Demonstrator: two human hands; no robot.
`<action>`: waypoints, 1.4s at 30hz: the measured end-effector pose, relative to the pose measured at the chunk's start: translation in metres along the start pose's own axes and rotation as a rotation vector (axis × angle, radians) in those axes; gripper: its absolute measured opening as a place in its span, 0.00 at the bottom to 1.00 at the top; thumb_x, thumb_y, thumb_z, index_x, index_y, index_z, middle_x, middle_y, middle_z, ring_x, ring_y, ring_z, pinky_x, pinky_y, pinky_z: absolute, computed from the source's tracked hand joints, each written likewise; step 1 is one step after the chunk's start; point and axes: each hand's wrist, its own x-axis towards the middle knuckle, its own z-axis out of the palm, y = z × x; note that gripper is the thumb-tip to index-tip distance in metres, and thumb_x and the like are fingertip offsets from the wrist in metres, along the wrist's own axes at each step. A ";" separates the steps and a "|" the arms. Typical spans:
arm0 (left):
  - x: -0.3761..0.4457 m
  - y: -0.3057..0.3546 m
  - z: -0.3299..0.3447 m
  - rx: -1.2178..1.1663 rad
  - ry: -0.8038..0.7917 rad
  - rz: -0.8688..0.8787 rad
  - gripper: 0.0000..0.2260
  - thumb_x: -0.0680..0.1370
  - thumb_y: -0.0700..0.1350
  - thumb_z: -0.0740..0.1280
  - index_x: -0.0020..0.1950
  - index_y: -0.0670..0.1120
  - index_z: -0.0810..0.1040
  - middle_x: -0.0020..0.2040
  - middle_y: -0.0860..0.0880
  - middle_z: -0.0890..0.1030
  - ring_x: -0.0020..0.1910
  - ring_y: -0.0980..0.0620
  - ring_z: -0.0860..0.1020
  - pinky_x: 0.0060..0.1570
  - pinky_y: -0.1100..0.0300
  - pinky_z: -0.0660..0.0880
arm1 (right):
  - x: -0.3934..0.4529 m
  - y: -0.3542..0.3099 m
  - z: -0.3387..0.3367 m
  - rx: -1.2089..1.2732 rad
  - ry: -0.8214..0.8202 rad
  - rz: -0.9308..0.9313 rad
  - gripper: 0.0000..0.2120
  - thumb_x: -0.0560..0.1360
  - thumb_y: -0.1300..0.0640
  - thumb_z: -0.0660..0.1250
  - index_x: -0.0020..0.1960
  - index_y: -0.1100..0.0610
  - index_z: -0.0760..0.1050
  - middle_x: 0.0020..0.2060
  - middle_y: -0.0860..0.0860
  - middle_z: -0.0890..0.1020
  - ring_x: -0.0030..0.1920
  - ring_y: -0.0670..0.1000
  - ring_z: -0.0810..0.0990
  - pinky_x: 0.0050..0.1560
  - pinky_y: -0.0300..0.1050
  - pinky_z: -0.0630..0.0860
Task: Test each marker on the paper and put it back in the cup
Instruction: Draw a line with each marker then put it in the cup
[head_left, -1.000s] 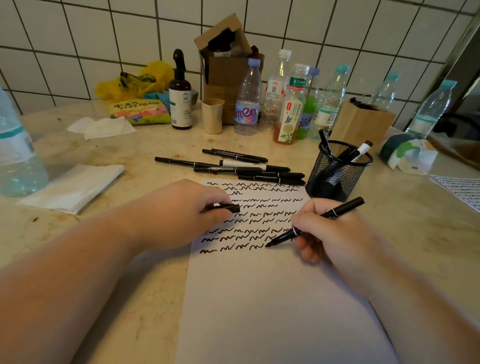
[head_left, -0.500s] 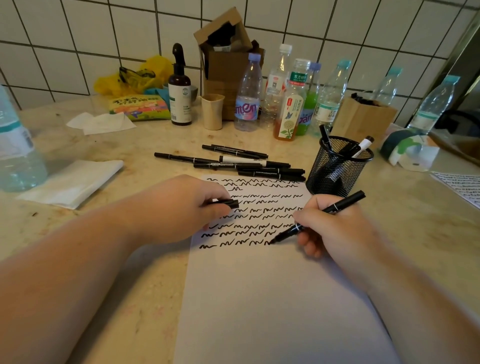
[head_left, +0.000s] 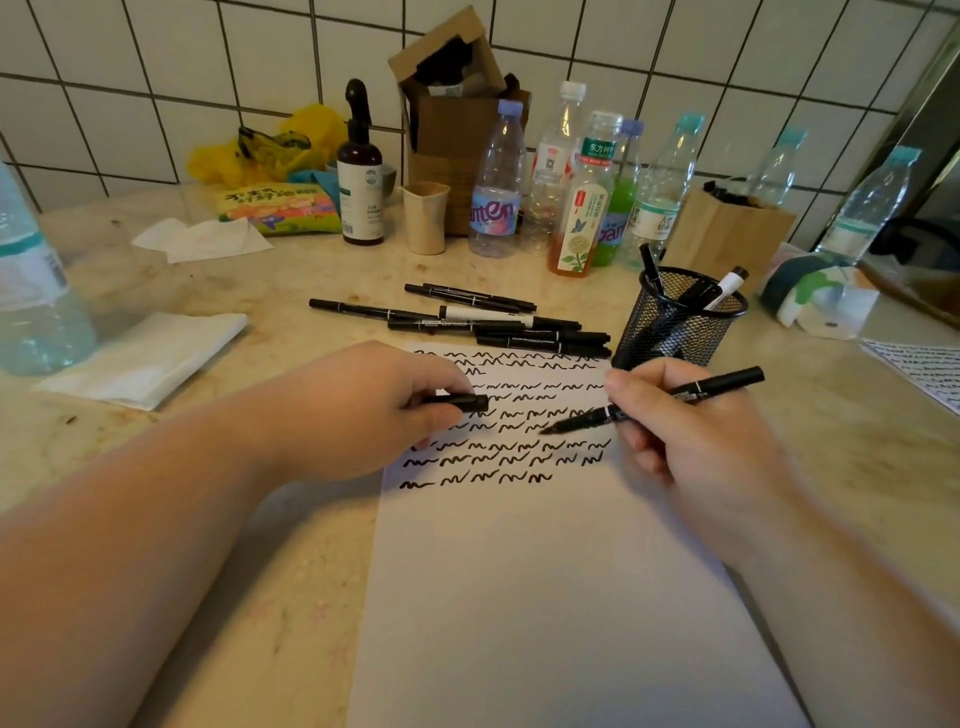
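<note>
A white sheet of paper (head_left: 545, 597) lies in front of me, its top part covered with rows of black squiggles. My right hand (head_left: 691, 431) grips an uncapped black marker (head_left: 722, 385), whose tip points left just above the squiggles. My left hand (head_left: 374, 410) rests on the paper's left edge and pinches the black cap (head_left: 467, 402). A black mesh cup (head_left: 675, 325) stands just beyond the paper's top right corner with a few markers in it. Several more black markers (head_left: 483, 325) lie in a loose pile behind the paper.
Bottles (head_left: 496, 182), a brown pump bottle (head_left: 359, 171), a beige cup (head_left: 426, 218) and cardboard boxes (head_left: 452, 104) line the tiled wall. Folded tissue (head_left: 150, 358) and a large water bottle (head_left: 31, 291) sit at the left. Another scribbled sheet (head_left: 919, 369) lies at the right.
My right hand has lifted the marker from the bottom row, where a new squiggle now ends the line, and moved it up and left toward the cap. My left hand has barely moved.
</note>
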 end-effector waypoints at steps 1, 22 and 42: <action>0.000 0.000 0.000 -0.008 -0.001 0.005 0.08 0.81 0.54 0.63 0.58 0.65 0.77 0.40 0.60 0.83 0.41 0.63 0.79 0.43 0.65 0.74 | -0.001 -0.001 0.001 0.056 -0.032 -0.017 0.09 0.74 0.53 0.71 0.35 0.54 0.80 0.27 0.51 0.76 0.27 0.49 0.71 0.26 0.37 0.68; 0.001 0.007 0.001 0.012 0.005 0.084 0.05 0.80 0.56 0.63 0.51 0.62 0.78 0.43 0.65 0.81 0.44 0.65 0.76 0.38 0.68 0.69 | -0.002 0.002 0.005 0.091 -0.222 0.044 0.10 0.65 0.57 0.73 0.45 0.56 0.87 0.36 0.59 0.86 0.33 0.51 0.81 0.33 0.42 0.77; 0.002 0.013 0.009 0.005 -0.004 0.024 0.07 0.82 0.52 0.61 0.52 0.55 0.79 0.38 0.55 0.77 0.36 0.58 0.74 0.34 0.65 0.67 | -0.005 0.004 0.013 -0.013 -0.274 0.037 0.06 0.80 0.65 0.65 0.47 0.60 0.80 0.28 0.54 0.76 0.19 0.48 0.67 0.21 0.38 0.60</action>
